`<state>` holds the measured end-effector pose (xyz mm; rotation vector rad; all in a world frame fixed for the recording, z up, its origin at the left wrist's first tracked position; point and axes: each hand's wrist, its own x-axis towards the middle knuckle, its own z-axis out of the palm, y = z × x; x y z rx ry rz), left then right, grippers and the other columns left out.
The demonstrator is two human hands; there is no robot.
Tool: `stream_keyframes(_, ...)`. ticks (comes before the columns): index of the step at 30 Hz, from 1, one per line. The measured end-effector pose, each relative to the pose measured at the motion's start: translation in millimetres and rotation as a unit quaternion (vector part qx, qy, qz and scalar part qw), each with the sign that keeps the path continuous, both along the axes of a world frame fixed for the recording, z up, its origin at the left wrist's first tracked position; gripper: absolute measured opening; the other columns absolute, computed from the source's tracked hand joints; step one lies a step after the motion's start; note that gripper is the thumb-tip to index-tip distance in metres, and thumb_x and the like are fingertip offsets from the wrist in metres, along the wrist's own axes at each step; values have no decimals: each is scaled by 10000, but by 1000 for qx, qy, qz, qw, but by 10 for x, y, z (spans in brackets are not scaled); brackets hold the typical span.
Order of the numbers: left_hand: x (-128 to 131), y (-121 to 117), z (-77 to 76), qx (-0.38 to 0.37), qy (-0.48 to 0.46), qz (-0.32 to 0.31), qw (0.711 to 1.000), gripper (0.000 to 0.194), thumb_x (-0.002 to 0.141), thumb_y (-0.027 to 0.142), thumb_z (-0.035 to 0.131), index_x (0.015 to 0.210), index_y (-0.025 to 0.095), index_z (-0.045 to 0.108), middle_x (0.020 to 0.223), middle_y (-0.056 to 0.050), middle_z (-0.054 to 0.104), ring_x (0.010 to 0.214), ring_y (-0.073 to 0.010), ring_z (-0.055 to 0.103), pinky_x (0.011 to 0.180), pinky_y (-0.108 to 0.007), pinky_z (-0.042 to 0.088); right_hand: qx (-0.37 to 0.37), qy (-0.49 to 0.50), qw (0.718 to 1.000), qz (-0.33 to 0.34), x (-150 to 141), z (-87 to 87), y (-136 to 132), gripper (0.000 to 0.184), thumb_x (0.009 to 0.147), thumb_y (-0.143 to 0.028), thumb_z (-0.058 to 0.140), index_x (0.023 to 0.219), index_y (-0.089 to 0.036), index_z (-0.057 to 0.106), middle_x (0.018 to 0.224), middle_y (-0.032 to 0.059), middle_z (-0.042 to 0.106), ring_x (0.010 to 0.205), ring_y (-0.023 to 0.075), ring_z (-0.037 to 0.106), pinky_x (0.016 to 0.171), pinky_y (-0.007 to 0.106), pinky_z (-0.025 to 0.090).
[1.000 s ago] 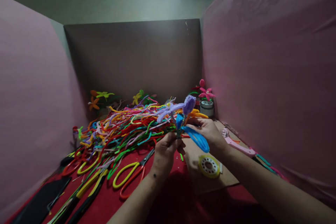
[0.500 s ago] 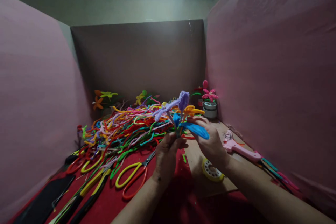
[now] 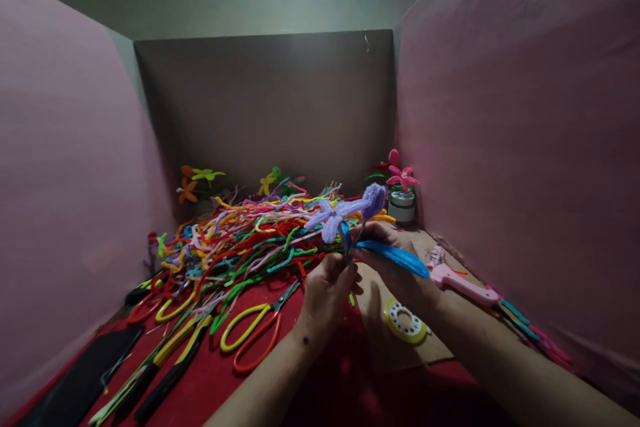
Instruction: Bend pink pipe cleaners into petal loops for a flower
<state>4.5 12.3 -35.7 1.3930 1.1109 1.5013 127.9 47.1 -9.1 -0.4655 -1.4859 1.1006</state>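
Note:
A small bunch of pipe-cleaner flowers stands in front of me, its stems pinched low down by my left hand (image 3: 323,290). It has a light purple flower (image 3: 334,215), a darker purple bud (image 3: 374,200) and long blue leaves (image 3: 395,257). My right hand (image 3: 400,270) is closed at the stems from the right, just above the left; the blue leaf covers part of its fingers. Behind the bud, orange petals (image 3: 387,218) show a little; most of that orange piece is hidden.
Loose pipe cleaners (image 3: 260,240) lie heaped behind my left hand. Scissors (image 3: 260,327) and pliers (image 3: 175,353) lie at left on red cloth. Right are a yellow-and-white tape spool (image 3: 405,321) on a board, a pink glue gun (image 3: 463,283) and a potted pink flower (image 3: 401,178).
The bunch has turned and tilted to the right: the purple flower now faces me more and the bud has swung right. My right fingers have closed in at the stems.

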Motion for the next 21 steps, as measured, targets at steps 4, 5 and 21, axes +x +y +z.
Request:
stream_keyframes(4,55,-20,-9,-20,11,6,1000,239,786,374,494,666,167,493,472,46,496,382,-78,474,424,-193,376,-3,-11,1000,-26,-28,-45,-4,157,652,-170,635,787,-178,555,752,-12,565,665,118,515,631,245,434)
stream_keyframes(5,72,-22,-19,-25,7,11,1000,240,790,374,484,660,172,487,436,56,464,351,-75,440,399,-193,350,-2,-14,999,-35,-35,-46,-14,162,650,-171,633,789,-177,552,760,-12,564,659,114,510,625,239,431)
stream_keyframes(21,88,-19,-9,-39,-145,-25,988,248,736,376,571,629,172,479,436,70,425,364,-51,383,401,-181,306,17,-57,992,-108,-187,1,-122,142,672,-173,597,810,-185,566,743,0,569,677,142,520,623,256,444)
